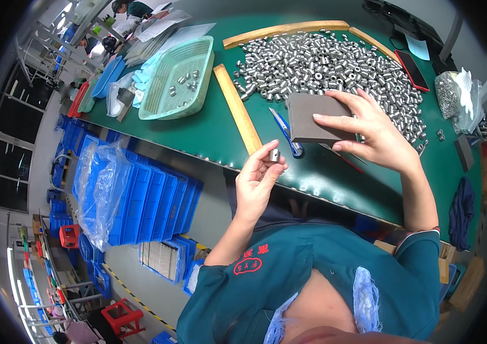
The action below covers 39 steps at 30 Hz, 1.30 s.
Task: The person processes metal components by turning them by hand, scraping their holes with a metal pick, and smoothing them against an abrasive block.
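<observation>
Between the thumb and fingers of my left hand [258, 182] is a small shiny metal bushing [275, 155], above the table's near edge. My right hand [378, 132] grips a flat dark grey block [312, 114] with its fingers spread over the right end. The block hangs to the right of the bushing, and the two are apart. Just left of the block lies a blue utility knife [281, 127]. A thin pointed tool [344, 158] shows partly from under my right hand. Beyond the block spreads a large heap of metal bushings [318, 60].
Wooden strips [238, 109] border the heap. A pale green basket [203, 94] with several bushings stands left on the green table [197, 135]. A red-edged phone [411, 70] and a plastic bag of parts [448, 94] lie right. Stacked blue crates [152, 200] stand on the floor.
</observation>
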Each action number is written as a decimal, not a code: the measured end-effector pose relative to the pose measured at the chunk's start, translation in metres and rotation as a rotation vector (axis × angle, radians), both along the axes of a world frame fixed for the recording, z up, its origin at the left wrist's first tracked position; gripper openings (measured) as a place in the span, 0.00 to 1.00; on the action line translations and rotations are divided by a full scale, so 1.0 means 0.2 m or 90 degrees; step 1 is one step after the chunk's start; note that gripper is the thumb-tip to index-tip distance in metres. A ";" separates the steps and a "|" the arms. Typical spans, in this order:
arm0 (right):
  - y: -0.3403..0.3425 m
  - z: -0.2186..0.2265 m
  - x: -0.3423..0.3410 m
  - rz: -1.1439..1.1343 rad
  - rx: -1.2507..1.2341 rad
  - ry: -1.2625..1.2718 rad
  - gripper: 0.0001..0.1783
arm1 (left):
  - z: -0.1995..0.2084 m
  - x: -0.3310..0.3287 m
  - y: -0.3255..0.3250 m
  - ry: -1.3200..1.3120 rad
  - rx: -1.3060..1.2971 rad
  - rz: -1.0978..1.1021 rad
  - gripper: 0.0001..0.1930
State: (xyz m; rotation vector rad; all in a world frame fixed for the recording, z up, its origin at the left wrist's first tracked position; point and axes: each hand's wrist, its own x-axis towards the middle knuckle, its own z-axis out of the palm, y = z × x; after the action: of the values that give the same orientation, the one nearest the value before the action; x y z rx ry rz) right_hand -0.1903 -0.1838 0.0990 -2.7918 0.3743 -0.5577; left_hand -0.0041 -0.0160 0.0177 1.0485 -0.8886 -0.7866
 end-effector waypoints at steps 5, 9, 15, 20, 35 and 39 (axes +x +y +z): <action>0.01 -0.02 0.01 0.046 -0.012 -0.014 0.29 | -0.02 0.00 0.00 -0.001 0.031 0.021 0.17; 0.19 -0.05 0.09 0.144 0.053 -0.017 0.30 | -0.09 -0.01 0.00 -0.467 0.014 0.153 0.15; 0.13 -0.04 0.09 0.137 0.024 -0.005 0.30 | -0.12 -0.02 0.00 -0.219 0.041 0.143 0.16; 0.04 -0.03 0.04 0.036 -0.095 0.030 0.29 | -0.08 -0.02 0.00 -0.249 -0.027 0.175 0.14; 0.23 -0.06 0.12 0.209 -0.038 -0.062 0.31 | -0.15 -0.01 0.03 -0.298 -0.035 0.101 0.21; 0.07 -0.06 0.08 0.104 -0.030 -0.028 0.30 | -0.16 0.02 0.01 -0.239 0.051 0.120 0.19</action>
State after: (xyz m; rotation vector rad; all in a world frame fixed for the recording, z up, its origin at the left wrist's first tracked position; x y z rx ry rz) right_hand -0.1751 -0.1696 0.0871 -2.8156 0.1233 -0.5951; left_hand -0.0008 -0.0134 -0.0145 1.3566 -1.0618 -0.4763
